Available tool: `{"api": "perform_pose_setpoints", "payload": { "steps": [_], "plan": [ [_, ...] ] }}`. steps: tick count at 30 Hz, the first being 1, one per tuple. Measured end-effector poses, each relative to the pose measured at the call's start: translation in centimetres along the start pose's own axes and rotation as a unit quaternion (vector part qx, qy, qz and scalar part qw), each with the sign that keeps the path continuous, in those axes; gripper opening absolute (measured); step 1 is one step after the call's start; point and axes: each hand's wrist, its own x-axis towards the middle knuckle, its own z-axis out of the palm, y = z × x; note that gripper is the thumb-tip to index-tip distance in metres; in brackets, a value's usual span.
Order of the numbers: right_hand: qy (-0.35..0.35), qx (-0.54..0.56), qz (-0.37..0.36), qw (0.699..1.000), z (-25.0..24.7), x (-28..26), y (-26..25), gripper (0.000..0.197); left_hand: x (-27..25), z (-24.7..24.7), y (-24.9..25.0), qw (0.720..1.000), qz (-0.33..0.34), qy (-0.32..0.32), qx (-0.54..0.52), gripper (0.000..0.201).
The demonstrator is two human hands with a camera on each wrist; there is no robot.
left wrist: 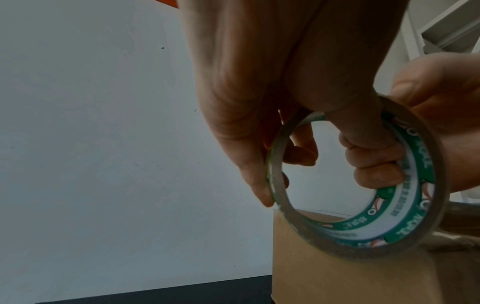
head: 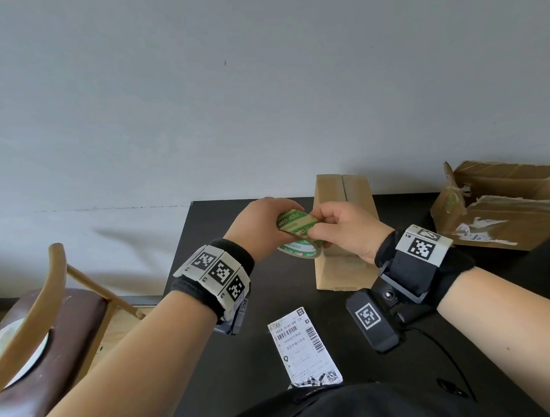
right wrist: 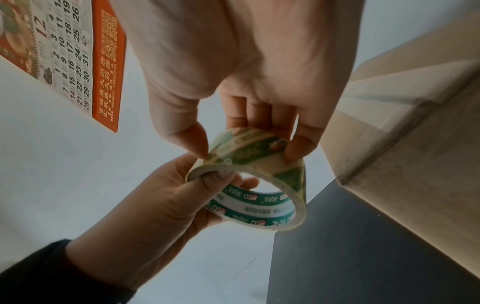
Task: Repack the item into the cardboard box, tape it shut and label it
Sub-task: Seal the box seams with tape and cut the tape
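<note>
A roll of clear tape with a green and white core is held in the air above the black table. My left hand grips the roll with fingers hooked through its hole. My right hand pinches the roll's outer band between thumb and fingers. A closed brown cardboard box lies just behind and below the hands. A white shipping label lies flat on the table near me.
A torn, open cardboard box sits at the back right of the table. A wooden chair with a dark seat stands to the left. A wall calendar hangs behind. A black cable trails from my right wrist.
</note>
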Motion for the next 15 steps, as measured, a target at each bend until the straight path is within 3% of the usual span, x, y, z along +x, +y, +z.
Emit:
{"api": "perform_pose_setpoints", "payload": {
  "steps": [15],
  "plan": [
    [0.009, -0.042, -0.009, 0.999, 0.12, -0.17, 0.20, 0.009, -0.11, 0.09, 0.48, 1.000, -0.001, -0.006, -0.012, 0.028]
  ]
}}
